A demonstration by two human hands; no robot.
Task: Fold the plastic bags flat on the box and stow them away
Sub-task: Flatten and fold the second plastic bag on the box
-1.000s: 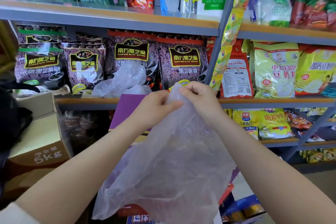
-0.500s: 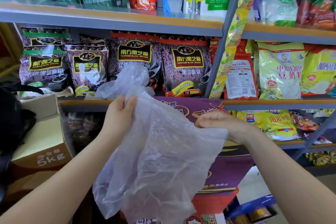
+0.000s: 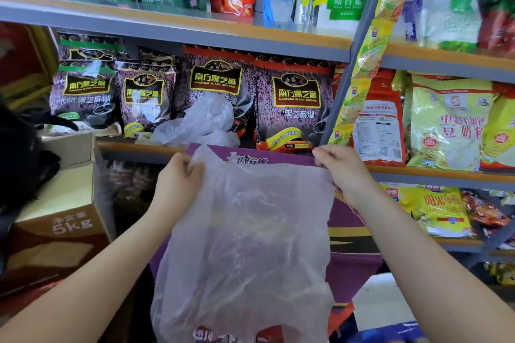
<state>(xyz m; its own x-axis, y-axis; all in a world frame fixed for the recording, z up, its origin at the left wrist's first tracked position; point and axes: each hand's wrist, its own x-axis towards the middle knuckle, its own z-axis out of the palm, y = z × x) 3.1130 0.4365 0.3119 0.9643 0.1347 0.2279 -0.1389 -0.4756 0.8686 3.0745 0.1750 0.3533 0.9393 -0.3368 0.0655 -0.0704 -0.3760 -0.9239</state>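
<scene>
The left hand (image 3: 178, 178) and the right hand (image 3: 341, 168) each pinch a top corner of the clear plastic bag (image 3: 245, 245), fingers curled round the film, holding its upper edge stretched level between them. From both sets of fingers the bag hangs straight down, its long axis vertical, draped in front of the purple box (image 3: 351, 234) that lies just behind and below. Neither hand looks nearer the box than the other. Laying it flat would mean lowering both corners together onto that surface. Beyond the left fingers, more crumpled bags (image 3: 200, 122) sit on the shelf (image 3: 133, 147).
</scene>
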